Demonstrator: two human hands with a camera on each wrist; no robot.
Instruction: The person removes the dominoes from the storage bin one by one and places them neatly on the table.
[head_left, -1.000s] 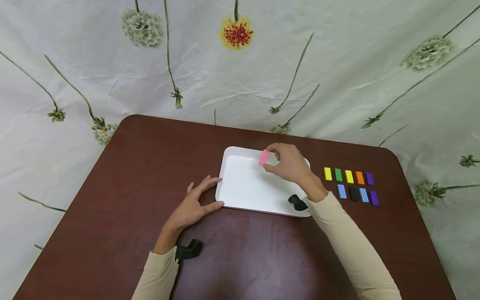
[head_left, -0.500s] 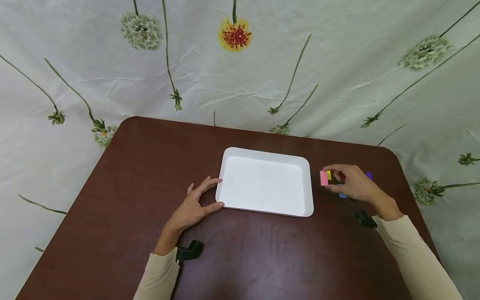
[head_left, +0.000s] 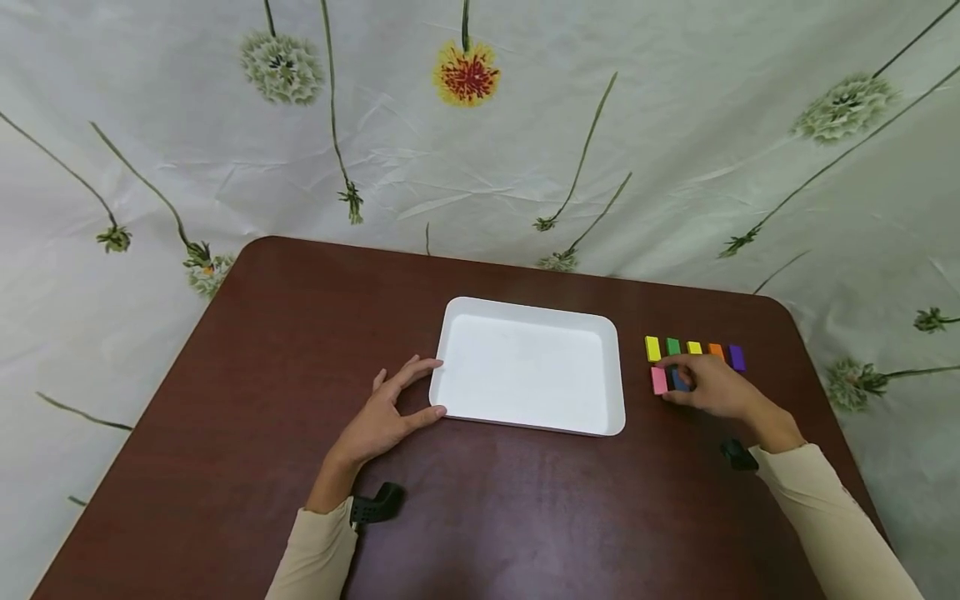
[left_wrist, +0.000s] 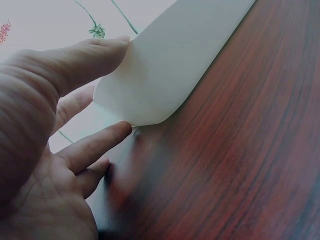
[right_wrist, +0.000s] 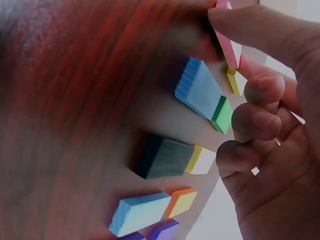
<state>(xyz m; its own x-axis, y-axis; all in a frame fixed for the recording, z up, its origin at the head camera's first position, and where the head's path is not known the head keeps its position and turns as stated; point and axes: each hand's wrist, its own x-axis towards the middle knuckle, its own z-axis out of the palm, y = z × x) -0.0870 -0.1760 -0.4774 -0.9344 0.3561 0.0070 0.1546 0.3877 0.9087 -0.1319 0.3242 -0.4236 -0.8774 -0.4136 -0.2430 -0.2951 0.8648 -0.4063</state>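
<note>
My right hand (head_left: 716, 387) pinches a pink block (head_left: 659, 381) between thumb and fingertips, right of the tray. In the right wrist view this pink block (right_wrist: 230, 42) stands low at the table, at the end of the front row, with a light blue block (right_wrist: 197, 90) beside it. The other fingers of that hand are curled in. My left hand (head_left: 381, 421) touches the near left corner of the white tray (head_left: 525, 367) with thumb and fingers spread. In the left wrist view, thumb and fingertips lie right at the tray's wall (left_wrist: 165, 60).
Behind the pink block runs a row of yellow (head_left: 652, 349), green (head_left: 673, 345), yellow, orange (head_left: 716, 351) and purple (head_left: 737, 358) blocks. My right hand hides black (right_wrist: 165, 155), light blue (right_wrist: 142, 210) and purple blocks from the head view. A flowered cloth (head_left: 480, 167) hangs behind the table.
My right hand has carried the pink block from over the tray rightward, then down toward the front end of the block rows. The left hand has stayed at the tray's corner.
</note>
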